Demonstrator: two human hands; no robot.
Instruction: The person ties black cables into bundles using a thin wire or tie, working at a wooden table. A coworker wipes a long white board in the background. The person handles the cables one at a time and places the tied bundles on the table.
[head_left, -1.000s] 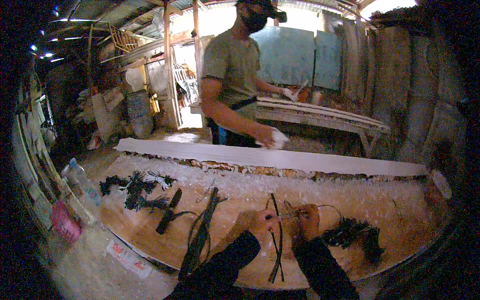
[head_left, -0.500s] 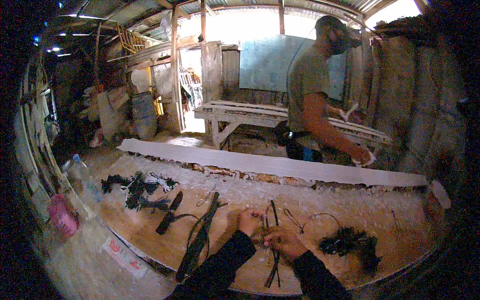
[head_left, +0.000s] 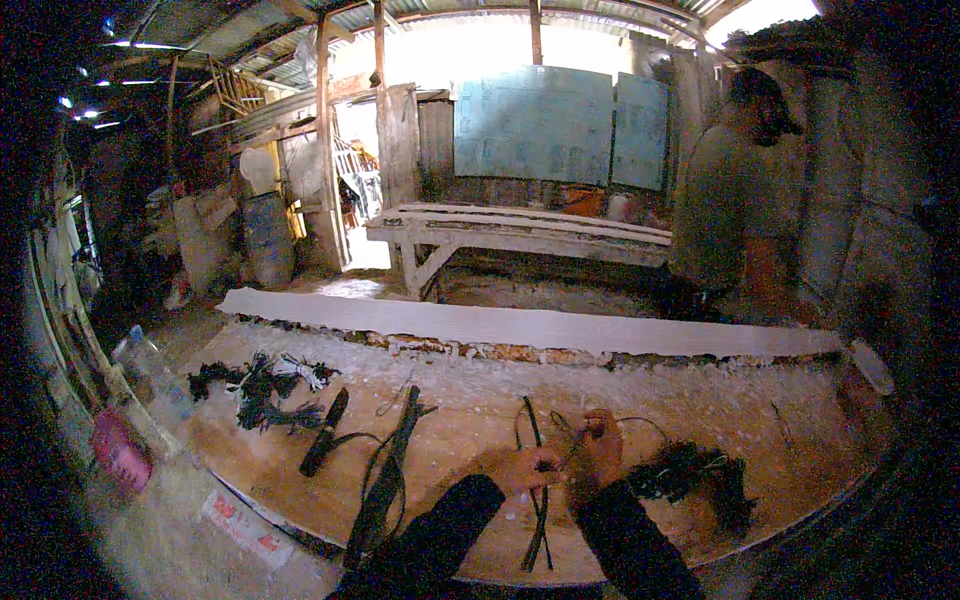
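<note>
A pair of long, thin dark strips (head_left: 538,515) crosses on the wooden tabletop in front of me. My left hand (head_left: 522,468) curls its fingers closed at their middle. Beside it, on the right, my right hand (head_left: 598,448) is raised with its fingertips pinched together; what they hold is too small to make out. A thin looped cord (head_left: 566,422) shows between the hands. Left of them are a wider dark strip (head_left: 385,490) with a cord loop and a dark-handled knife-like tool (head_left: 325,435). A dark bundle of short cords (head_left: 695,480) lies beyond my right sleeve.
More dark cord bundles (head_left: 265,390) lie at the tabletop's left. Along its far side runs a long pale board (head_left: 530,325). A clear bottle (head_left: 145,355) and a pink bag (head_left: 120,450) are at the left. Behind stands a bench (head_left: 500,225); another person (head_left: 735,200) is at the right.
My right hand has moved up and right, away from the strips. My left hand has come down onto their middle. The other person has moved right, away from the bench.
</note>
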